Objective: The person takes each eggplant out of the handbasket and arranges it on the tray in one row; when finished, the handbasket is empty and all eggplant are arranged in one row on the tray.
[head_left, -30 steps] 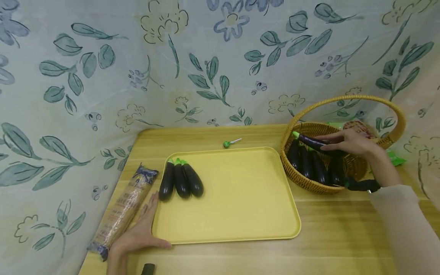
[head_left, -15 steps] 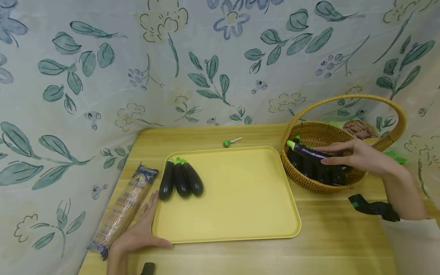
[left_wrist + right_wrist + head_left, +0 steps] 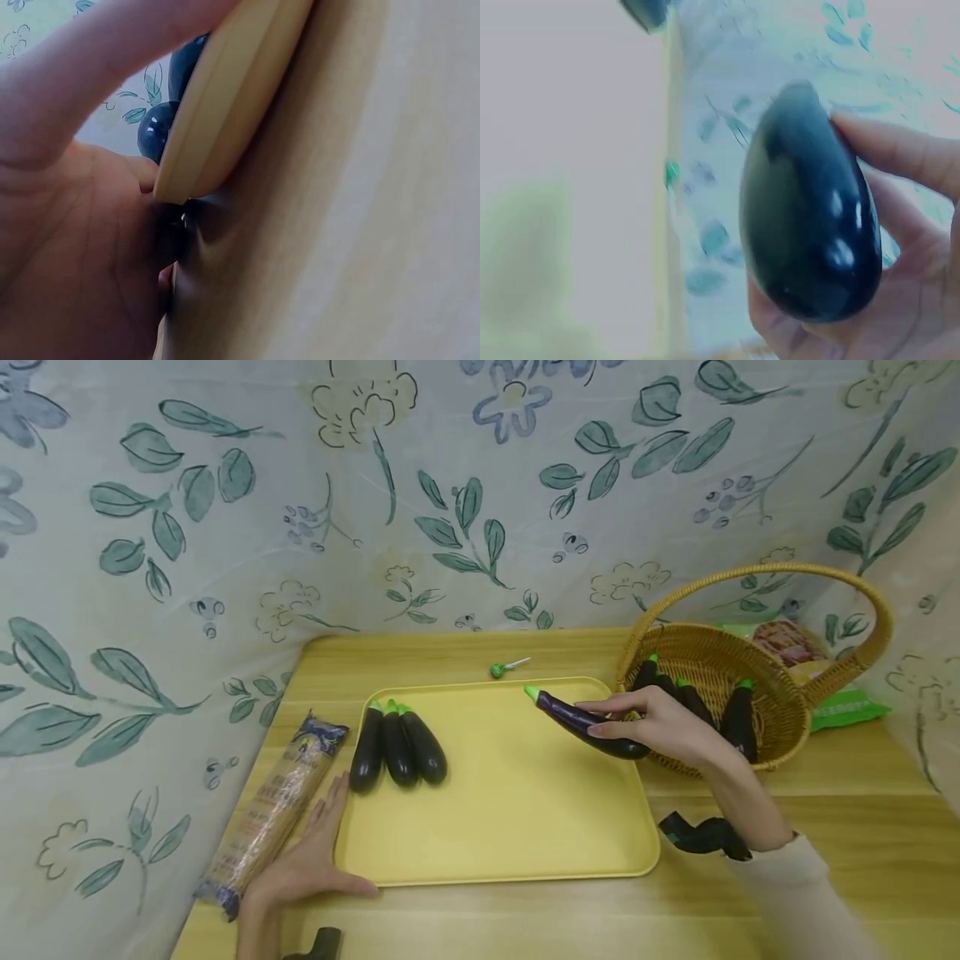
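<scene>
My right hand (image 3: 667,727) grips a dark purple eggplant (image 3: 577,723) with a green tip, held over the right part of the yellow tray (image 3: 517,810). The right wrist view shows its rounded end (image 3: 817,225) between thumb and fingers. Three eggplants (image 3: 401,752) lie side by side at the tray's left. My left hand (image 3: 311,856) rests against the tray's left edge near the front corner, fingers stretched along the side and thumb along the front. In the left wrist view the palm (image 3: 75,240) is beside the tray's rim (image 3: 232,97).
A wicker basket (image 3: 787,727) with a tall handle stands at the right, several eggplants (image 3: 738,720) in it. Behind it lies a green package (image 3: 847,706). A lollipop (image 3: 498,670) lies behind the tray, and a long pack of noodles (image 3: 277,810) lies left of it.
My right hand has lifted the eggplant out of the basket and moved left with it, over the tray's right part. The left hand has stayed at the tray's edge.
</scene>
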Demonstrator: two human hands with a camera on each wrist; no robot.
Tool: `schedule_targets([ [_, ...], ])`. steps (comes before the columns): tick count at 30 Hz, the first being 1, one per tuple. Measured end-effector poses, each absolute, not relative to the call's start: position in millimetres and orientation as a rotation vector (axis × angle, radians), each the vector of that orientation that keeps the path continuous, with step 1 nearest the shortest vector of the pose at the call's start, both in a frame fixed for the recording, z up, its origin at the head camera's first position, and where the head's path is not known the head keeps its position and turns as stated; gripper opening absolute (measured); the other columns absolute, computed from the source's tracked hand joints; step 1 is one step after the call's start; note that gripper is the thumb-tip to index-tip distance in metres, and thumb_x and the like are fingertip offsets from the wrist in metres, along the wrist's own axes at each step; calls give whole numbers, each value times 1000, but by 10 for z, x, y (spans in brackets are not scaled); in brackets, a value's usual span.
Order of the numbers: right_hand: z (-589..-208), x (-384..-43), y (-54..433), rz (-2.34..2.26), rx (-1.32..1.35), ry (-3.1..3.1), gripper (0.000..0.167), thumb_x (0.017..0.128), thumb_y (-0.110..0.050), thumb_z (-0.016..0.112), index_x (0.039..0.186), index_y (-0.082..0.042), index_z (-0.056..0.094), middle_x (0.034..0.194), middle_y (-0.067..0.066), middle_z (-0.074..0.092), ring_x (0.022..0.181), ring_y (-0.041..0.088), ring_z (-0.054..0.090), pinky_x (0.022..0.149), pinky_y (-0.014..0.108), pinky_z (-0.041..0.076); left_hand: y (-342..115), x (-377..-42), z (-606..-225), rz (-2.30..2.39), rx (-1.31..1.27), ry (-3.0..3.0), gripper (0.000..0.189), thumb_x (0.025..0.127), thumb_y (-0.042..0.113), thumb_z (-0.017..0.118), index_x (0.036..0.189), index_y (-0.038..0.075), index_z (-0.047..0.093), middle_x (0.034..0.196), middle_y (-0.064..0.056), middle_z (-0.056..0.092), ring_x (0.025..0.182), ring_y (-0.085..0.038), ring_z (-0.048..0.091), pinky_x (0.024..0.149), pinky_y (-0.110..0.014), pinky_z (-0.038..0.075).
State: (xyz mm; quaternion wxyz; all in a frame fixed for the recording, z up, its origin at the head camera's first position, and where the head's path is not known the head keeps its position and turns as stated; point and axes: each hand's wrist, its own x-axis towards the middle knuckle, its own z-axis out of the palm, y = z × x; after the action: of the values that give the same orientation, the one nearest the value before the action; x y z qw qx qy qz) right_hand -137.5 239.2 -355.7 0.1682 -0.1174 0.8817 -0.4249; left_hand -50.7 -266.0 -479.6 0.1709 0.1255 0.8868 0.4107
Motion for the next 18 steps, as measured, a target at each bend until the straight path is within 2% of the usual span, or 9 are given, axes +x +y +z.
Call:
schedule_targets([
  [5,-3781,-1500,2018,-1290,-318,2468,47,96,-33,74,140,-17,67,137,18,68,101,26,57,70,28,46,-2654,-530,-4801,1181,363,2513,157,60,40,99,165,15,-16,171,-18,-23,155,-53,-19,121,-73,-13],
  [12,-4016,-1648,1473,-1419,-194,2421,45,94,-34,76,137,-22,70,137,16,67,96,22,63,69,25,49,-2661,-531,-4807,1189,359,2505,158,60,42,99,165,15,-16,171,-18,-25,154,-53,-22,121,-74,-14],
  [18,-4155,-1729,1018,-1431,-184,2418,42,94,-33,76,134,-22,71,135,15,69,98,23,64,68,25,45,-2665,-527,-4815,1182,350,2507,158,59,43,98,165,15,-16,171,-18,-24,155,-51,-21,122,-73,-13],
])
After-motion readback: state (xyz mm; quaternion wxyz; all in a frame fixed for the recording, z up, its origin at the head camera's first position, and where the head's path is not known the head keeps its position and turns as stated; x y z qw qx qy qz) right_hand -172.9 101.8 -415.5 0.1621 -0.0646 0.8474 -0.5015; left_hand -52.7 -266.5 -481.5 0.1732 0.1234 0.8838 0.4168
